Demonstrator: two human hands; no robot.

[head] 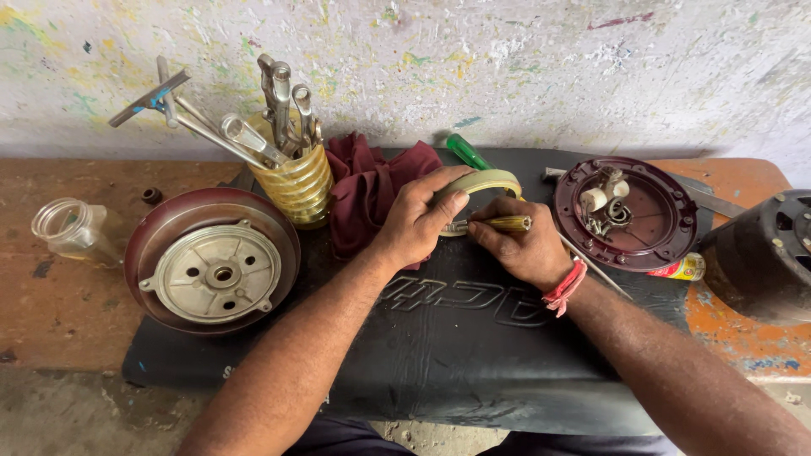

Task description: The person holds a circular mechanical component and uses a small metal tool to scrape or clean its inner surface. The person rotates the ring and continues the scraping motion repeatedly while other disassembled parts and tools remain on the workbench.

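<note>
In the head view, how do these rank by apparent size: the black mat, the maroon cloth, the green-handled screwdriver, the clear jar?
1. Black mat, by far the largest.
2. Maroon cloth.
3. Clear jar.
4. Green-handled screwdriver, partly hidden, so unsure against the jar.

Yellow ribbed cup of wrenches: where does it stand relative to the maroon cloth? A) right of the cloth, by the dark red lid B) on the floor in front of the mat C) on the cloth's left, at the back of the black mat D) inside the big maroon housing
C: the yellow ribbed cup stands just left of the maroon cloth, at the back edge of the black mat.
</note>
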